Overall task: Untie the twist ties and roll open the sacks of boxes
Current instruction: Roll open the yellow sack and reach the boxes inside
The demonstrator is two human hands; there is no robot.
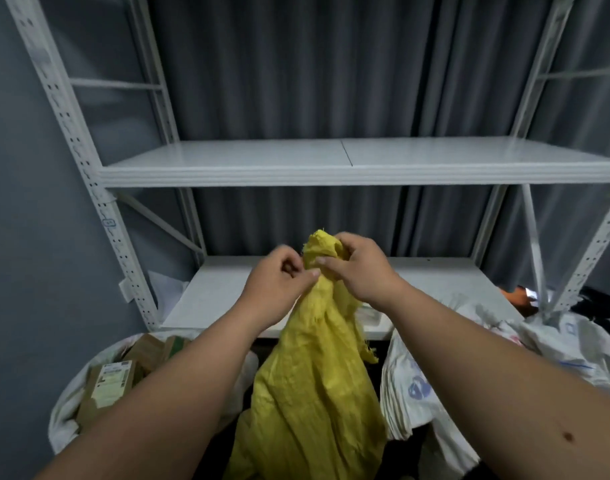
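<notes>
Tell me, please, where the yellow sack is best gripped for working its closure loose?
Probably at the bunched neck of the yellow sack, just below its frayed top, one hand from each side. The fabric gathers narrowest there. The right hand wraps the top and the left hand pinches beside it. No tie is visible.
</notes>
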